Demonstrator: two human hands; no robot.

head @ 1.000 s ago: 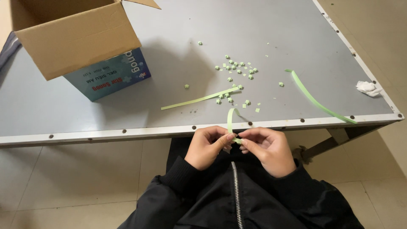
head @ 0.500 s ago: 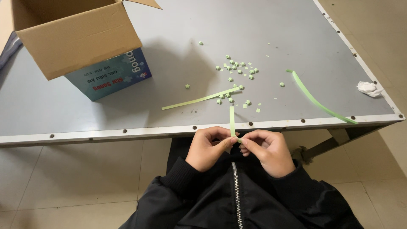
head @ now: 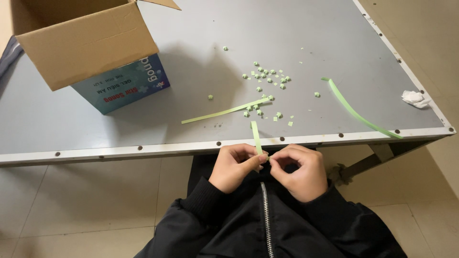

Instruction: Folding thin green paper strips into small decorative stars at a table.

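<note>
Just below the table's front edge, my left hand and my right hand meet, fingertips pinched together on the low end of a narrow green paper strip. The strip sticks up from my fingers over the table edge. Several small folded green paper pieces lie scattered on the grey table beyond my hands. Two more green strips lie flat: a thin one left of centre and a long curved one at the right.
An open cardboard box rests on top of a blue printed carton at the table's back left. A crumpled white tissue lies by the right edge. Tiled floor shows below the table; my black zipped jacket fills the bottom.
The strip's free end has swung from leaning right to standing more upright over the table edge. My fingers have shifted slightly around its low end; both hands stay in place.
</note>
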